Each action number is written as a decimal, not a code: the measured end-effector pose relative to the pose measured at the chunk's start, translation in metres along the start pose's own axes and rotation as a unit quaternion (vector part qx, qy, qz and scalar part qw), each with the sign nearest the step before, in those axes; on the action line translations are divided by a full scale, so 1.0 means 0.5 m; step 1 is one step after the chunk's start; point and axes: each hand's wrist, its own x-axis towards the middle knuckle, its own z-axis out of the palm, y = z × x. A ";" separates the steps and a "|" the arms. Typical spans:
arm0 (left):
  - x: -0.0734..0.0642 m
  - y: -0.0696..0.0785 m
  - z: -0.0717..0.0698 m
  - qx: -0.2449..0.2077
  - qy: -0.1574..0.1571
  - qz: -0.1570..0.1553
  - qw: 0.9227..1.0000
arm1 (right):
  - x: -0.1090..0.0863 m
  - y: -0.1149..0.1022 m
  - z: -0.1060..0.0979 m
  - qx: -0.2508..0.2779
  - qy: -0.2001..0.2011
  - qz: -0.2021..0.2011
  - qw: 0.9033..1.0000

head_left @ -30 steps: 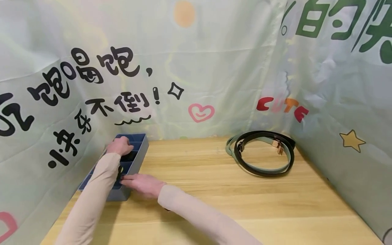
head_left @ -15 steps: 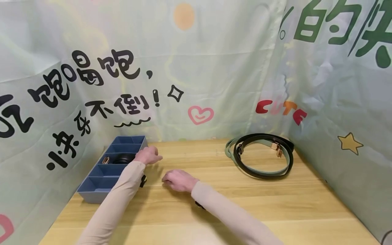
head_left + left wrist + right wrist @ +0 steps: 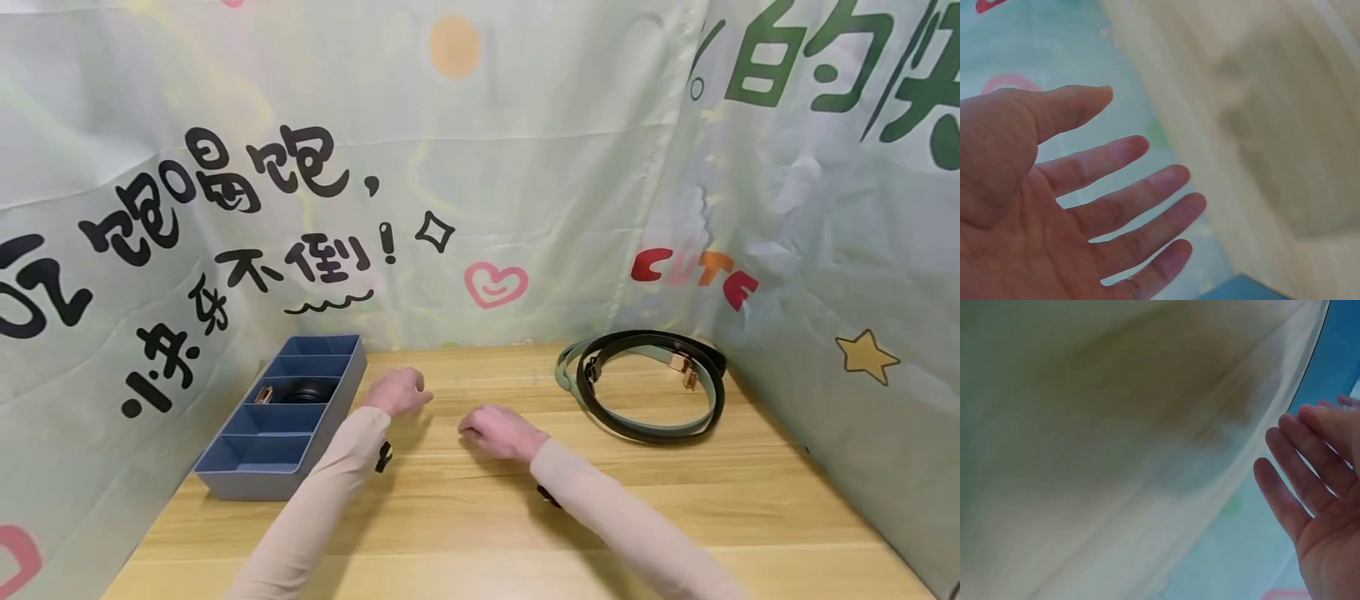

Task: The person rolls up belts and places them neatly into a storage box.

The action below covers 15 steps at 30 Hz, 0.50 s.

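Observation:
My left hand (image 3: 397, 391) hovers over the table just right of the blue divided box (image 3: 322, 442), holding nothing. Its fingers are spread and relaxed in the left wrist view, with the palm (image 3: 1029, 237) bare. The right hand (image 3: 502, 432) is in the air over the middle of the table, also holding nothing; its relaxed fingers (image 3: 1310, 475) show in the right wrist view. A coiled black belt (image 3: 309, 390) with a gold-coloured buckle (image 3: 264, 395) lies in the box's middle compartment. On the right, a black belt (image 3: 651, 434) and a pale green belt (image 3: 567, 377) lie looped together.
The wooden table (image 3: 465, 533) is bordered by a printed fabric backdrop (image 3: 420, 308) at the back and sides. The box stands close to the left fabric wall. Gold-coloured buckles (image 3: 684, 368) show inside the looped belts near the right wall.
Both hands have left the box and moved right. The left hand, which was reaching into the box, has come out, uncovering the coiled belt inside. The looped belts stay put.

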 end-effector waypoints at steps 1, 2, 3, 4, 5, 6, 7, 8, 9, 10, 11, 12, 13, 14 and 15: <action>0.001 0.006 0.008 0.000 0.002 0.003 1.000 | -0.009 0.010 -0.005 -0.002 0.004 0.008 1.000; 0.001 0.012 0.015 -0.003 0.002 0.007 1.000 | -0.019 0.019 -0.011 -0.001 0.008 0.016 1.000; 0.000 0.019 0.022 -0.008 -0.003 0.012 1.000 | -0.029 0.029 -0.017 0.000 0.011 0.025 1.000; -0.001 0.026 0.029 -0.011 -0.008 0.019 1.000 | -0.039 0.039 -0.024 0.000 0.018 0.033 0.999; -0.002 0.033 0.036 -0.017 -0.018 0.028 0.999 | -0.049 0.049 -0.030 0.002 0.027 0.042 0.999; -0.003 0.041 0.043 -0.020 -0.028 0.037 0.999 | -0.059 0.059 -0.036 0.000 0.041 0.053 0.998; -0.004 0.048 0.049 -0.023 -0.036 0.047 0.998 | -0.070 0.070 -0.042 -0.005 0.058 0.065 0.996; -0.004 0.055 0.054 -0.026 -0.044 0.055 0.997 | -0.081 0.080 -0.048 -0.012 0.075 0.079 0.994; -0.004 0.062 0.060 -0.024 -0.049 0.066 0.996 | -0.091 0.092 -0.052 -0.022 0.096 0.093 0.991; -0.004 0.068 0.065 -0.022 -0.053 0.074 0.996 | -0.101 0.102 -0.057 -0.033 0.118 0.107 0.987; -0.004 0.074 0.069 -0.020 -0.056 0.081 0.995 | -0.111 0.112 -0.062 -0.047 0.135 0.124 0.982; -0.003 0.079 0.074 -0.014 -0.054 0.086 0.995 | -0.120 0.122 -0.067 -0.059 0.153 0.141 0.976; -0.002 0.083 0.079 -0.008 -0.051 0.091 0.995 | -0.127 0.131 -0.073 -0.068 0.165 0.159 0.971; -0.001 0.087 0.083 -0.004 -0.049 0.093 0.994 | -0.133 0.140 -0.078 -0.072 0.175 0.176 0.966; 0.000 0.091 0.086 -0.001 -0.045 0.096 0.994 | -0.138 0.148 -0.083 -0.072 0.182 0.195 0.961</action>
